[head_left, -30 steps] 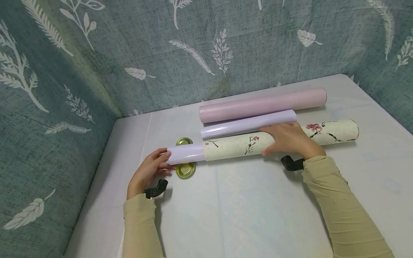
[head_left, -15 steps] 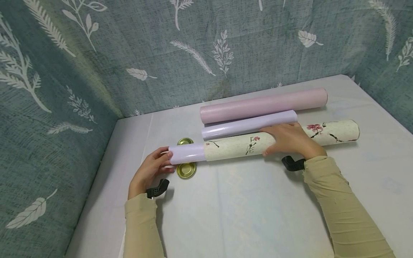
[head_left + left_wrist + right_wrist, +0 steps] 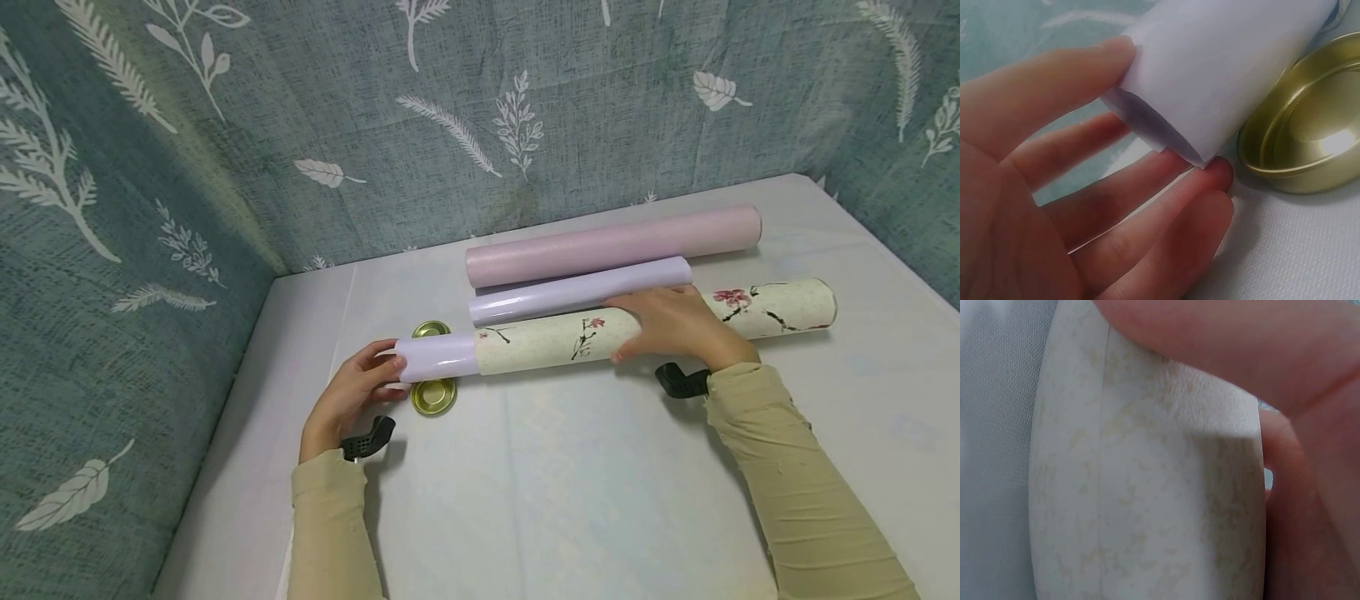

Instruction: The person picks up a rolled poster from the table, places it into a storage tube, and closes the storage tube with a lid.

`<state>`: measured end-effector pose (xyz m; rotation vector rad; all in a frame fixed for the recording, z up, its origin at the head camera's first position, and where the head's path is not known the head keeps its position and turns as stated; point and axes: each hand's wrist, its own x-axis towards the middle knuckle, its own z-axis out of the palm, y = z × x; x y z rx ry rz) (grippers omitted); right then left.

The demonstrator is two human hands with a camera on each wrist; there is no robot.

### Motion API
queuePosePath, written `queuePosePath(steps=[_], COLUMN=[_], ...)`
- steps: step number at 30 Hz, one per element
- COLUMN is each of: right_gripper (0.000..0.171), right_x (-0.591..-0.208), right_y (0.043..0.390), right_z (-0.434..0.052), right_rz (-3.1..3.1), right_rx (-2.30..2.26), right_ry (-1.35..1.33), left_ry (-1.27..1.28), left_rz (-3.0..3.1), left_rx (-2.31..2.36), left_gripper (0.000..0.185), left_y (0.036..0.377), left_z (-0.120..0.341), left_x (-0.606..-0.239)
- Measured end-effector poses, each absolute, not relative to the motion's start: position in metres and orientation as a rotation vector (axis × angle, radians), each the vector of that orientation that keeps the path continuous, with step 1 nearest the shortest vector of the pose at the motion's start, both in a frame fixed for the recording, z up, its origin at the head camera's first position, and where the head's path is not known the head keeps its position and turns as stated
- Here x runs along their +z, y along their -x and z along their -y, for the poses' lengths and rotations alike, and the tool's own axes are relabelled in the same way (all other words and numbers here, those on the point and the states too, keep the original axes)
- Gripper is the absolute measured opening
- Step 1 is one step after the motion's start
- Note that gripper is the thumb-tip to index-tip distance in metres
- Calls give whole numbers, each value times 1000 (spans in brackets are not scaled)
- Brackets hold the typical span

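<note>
A lilac paper roll (image 3: 438, 357) sticks out of the left end of a cream roll with red blossoms (image 3: 540, 342); the rest of it is hidden inside. At its outer end my left hand (image 3: 351, 393) holds it, thumb on top and fingertips under the rim. The left wrist view shows the hollow end of this lilac roll (image 3: 1210, 81) between thumb and fingers. Around the middle of the cream roll, my right hand (image 3: 671, 327) grips from above. Close up in the right wrist view, the thumb lies across the mottled cream surface (image 3: 1141, 487).
Behind the cream roll lie a second lilac roll (image 3: 577, 290) and a thicker pink roll (image 3: 611, 245). Two gold lids (image 3: 433, 397) rest on the white-covered table (image 3: 585, 500), one on each side of the held lilac roll. Leaf-patterned fabric (image 3: 450, 192) hangs at the back and sides.
The left hand and the lilac roll have shifted slightly right, so a little less of that roll sticks out of the cream one. The right hand keeps its grip in place.
</note>
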<state>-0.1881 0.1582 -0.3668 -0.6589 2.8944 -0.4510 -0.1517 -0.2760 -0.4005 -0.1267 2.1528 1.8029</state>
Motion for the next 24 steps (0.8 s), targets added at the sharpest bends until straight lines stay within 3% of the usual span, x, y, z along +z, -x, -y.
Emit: queuePosePath(steps=[24], right_gripper=[84], right_x=[-366], right_y=[187], right_z=[-157], right_rz=[-2904], right_rx=[-460], right_ry=[664], left_ry=[146], left_rz=[-2234], left_rx=[1703], left_gripper=[63], left_y=[154], left_z=[271], left_x=[-403])
